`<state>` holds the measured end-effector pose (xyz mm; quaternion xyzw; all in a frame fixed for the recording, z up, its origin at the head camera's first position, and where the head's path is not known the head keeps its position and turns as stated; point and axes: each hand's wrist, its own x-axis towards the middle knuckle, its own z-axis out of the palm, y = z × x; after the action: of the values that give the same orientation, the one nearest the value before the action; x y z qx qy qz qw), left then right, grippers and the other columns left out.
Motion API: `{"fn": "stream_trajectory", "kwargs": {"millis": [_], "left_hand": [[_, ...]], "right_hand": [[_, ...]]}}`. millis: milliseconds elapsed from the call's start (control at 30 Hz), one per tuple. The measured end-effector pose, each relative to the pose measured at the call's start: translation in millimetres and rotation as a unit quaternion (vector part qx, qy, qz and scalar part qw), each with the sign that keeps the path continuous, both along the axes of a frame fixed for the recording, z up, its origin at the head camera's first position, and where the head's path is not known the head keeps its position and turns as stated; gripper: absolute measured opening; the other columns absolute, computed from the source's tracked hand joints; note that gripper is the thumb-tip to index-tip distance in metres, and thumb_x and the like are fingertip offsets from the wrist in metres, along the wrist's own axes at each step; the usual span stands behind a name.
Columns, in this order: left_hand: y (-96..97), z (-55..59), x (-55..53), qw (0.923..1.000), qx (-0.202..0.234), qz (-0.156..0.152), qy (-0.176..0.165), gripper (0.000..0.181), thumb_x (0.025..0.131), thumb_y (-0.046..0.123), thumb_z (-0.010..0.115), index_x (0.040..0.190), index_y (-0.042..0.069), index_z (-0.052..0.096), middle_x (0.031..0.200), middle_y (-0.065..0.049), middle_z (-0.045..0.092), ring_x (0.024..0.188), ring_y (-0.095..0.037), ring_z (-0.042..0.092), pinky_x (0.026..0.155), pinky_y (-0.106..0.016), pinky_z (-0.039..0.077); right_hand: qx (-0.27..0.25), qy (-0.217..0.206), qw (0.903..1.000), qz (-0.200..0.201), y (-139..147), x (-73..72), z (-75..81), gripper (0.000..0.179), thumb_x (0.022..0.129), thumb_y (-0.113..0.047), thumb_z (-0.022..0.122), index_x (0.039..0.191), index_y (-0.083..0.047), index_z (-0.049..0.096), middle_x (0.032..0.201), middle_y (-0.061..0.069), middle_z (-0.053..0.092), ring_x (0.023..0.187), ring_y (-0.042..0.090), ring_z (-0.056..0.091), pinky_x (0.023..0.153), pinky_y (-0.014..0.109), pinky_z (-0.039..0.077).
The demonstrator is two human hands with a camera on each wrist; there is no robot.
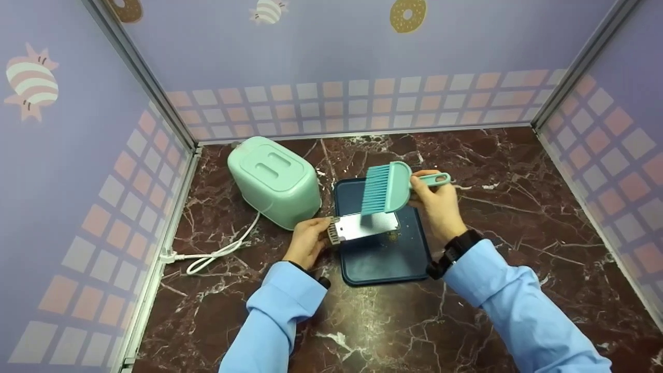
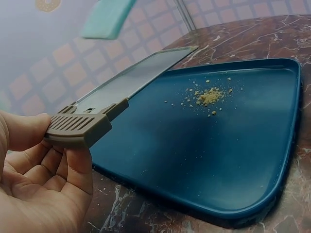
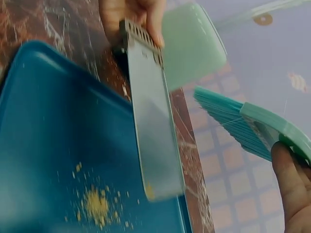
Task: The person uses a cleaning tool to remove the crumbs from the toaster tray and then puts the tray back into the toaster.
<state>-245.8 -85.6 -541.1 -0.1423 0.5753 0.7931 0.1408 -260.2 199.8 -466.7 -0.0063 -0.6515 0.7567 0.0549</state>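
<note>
Crumb tray (image 1: 362, 229) sits over the blue serving tray (image 1: 383, 264), looking light, stiff and slick; its ribbed brown end (image 2: 77, 127), pinched by the left hand (image 1: 308, 242), suits holding. Above the serving tray, the right hand (image 1: 441, 207) grips a soft-looking brush (image 1: 399, 189).

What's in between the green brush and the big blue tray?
The shiny flat plate with the brown handle. The right wrist view shows it between the brush and the blue tray.
</note>
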Motion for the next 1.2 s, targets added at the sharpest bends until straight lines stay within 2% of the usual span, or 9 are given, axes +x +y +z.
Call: {"fn": "stream_trajectory", "kwargs": {"millis": [167, 300, 400, 533, 600, 900, 1200], "left_hand": [[2.8, 2.0, 0.9, 1.0, 0.0, -0.007, 0.006, 0.032, 0.105, 0.009, 0.057, 0.131, -0.009, 0.062, 0.114, -0.017, 0.067, 0.091, -0.02, 0.067, 0.077, -0.032, 0.056], [3.5, 2.9, 1.8, 0.9999, -0.001, -0.009, 0.005, 0.033, 0.105, 0.01, 0.058, 0.131, -0.01, 0.061, 0.11, -0.014, 0.067, 0.089, -0.019, 0.066, 0.078, -0.034, 0.055], [3.6, 3.9, 2.3, 0.9999, -0.008, -0.013, 0.005, 0.034, 0.106, 0.011, 0.057, 0.134, -0.009, 0.06, 0.116, -0.014, 0.065, 0.093, -0.019, 0.065, 0.082, -0.036, 0.054], [3.7, 4.8, 3.3, 0.9998, -0.016, -0.015, 0.002, 0.034, 0.106, 0.012, 0.058, 0.134, -0.005, 0.062, 0.131, -0.016, 0.06, 0.102, -0.02, 0.063, 0.086, -0.036, 0.052], [3.5, 4.5, 3.5, 0.9998, -0.016, -0.013, 0.0, 0.033, 0.105, 0.013, 0.059, 0.133, -0.005, 0.062, 0.132, -0.016, 0.059, 0.103, -0.02, 0.063, 0.087, -0.037, 0.052], [3.1, 5.6, 4.7, 0.9999, -0.005, -0.011, 0.003, 0.032, 0.106, 0.011, 0.057, 0.132, -0.007, 0.062, 0.109, -0.011, 0.067, 0.089, -0.018, 0.065, 0.084, -0.037, 0.053], [1.5, 3.2, 3.8, 1.0, 0.009, -0.003, 0.002, 0.032, 0.105, 0.008, 0.058, 0.13, -0.011, 0.061, 0.108, -0.014, 0.068, 0.087, -0.019, 0.066, 0.075, -0.031, 0.055]], "right_hand": [[-0.01, -0.014, 0.9991, 0.04, -18, 4.5, 0.0, 0.039, 0.101, -0.024, 0.068, 0.125, 0.002, 0.054, 0.108, 0.02, 0.068, 0.09, 0.024, 0.075, 0.083, 0.041, 0.061], [0.005, -0.02, 0.997, 0.074, -29, 9.1, -1.1, 0.042, 0.101, -0.028, 0.068, 0.128, 0.0, 0.053, 0.116, 0.023, 0.065, 0.099, 0.029, 0.074, 0.088, 0.043, 0.06], [0.022, -0.02, 0.9955, 0.09, -35, 11.9, -1.1, 0.043, 0.101, -0.03, 0.067, 0.13, -0.001, 0.053, 0.119, 0.023, 0.064, 0.101, 0.029, 0.072, 0.089, 0.042, 0.06], [0.031, -0.022, 0.9946, 0.096, -42, 12.8, -3.0, 0.04, 0.102, -0.028, 0.066, 0.129, -0.002, 0.054, 0.117, 0.022, 0.065, 0.1, 0.03, 0.071, 0.088, 0.042, 0.06], [0.034, -0.023, 0.9944, 0.097, -44, 12.6, -5.0, 0.038, 0.102, -0.027, 0.066, 0.128, -0.001, 0.055, 0.116, 0.023, 0.065, 0.1, 0.03, 0.072, 0.087, 0.042, 0.06], [0.045, -0.034, 0.9924, 0.109, -43, 13.7, -11.9, 0.034, 0.103, -0.023, 0.065, 0.126, -0.001, 0.054, 0.117, 0.023, 0.065, 0.102, 0.031, 0.072, 0.087, 0.041, 0.061], [0.071, -0.04, 0.9906, 0.11, -30, 13.0, -14.7, 0.035, 0.104, -0.022, 0.063, 0.128, 0.001, 0.052, 0.12, 0.025, 0.064, 0.106, 0.031, 0.071, 0.087, 0.04, 0.061]]}}
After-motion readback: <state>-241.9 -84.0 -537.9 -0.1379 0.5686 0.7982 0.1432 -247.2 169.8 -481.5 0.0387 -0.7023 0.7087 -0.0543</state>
